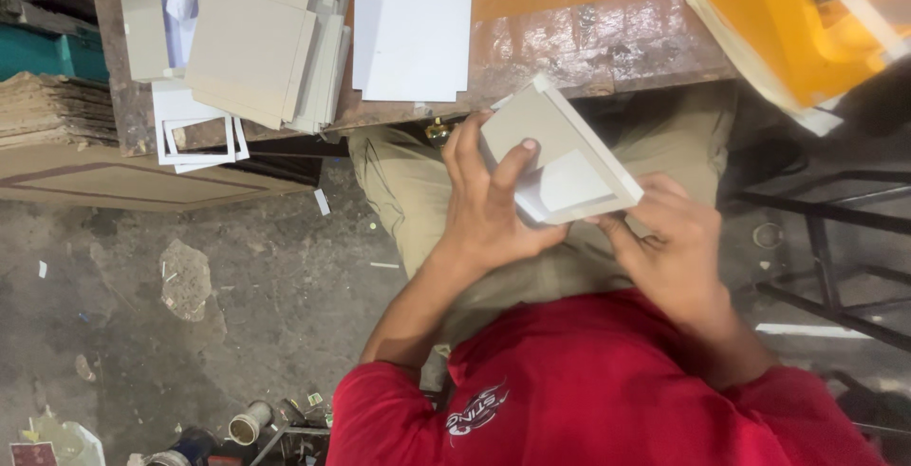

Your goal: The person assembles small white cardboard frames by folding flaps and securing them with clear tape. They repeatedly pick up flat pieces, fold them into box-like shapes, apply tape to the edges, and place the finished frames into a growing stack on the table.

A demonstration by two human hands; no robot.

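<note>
Over my lap I hold a small grey cardboard box part [528,124] with a white rim and a white paper patch on its face. My left hand [486,208] grips its left side, thumb pressed on the grey face next to the patch. My right hand [672,250] supports its lower right corner from beneath, fingers partly hidden under the card. The piece is tilted, just in front of the table's edge.
A worn wooden table [588,44] carries a stack of grey boards [266,39], white sheets [413,29] and white frame cut-outs [195,136]. A yellow container [807,20] stands at the right. Flat cardboard [104,177] lies left; black metal bars [835,238] right. Scraps litter the floor.
</note>
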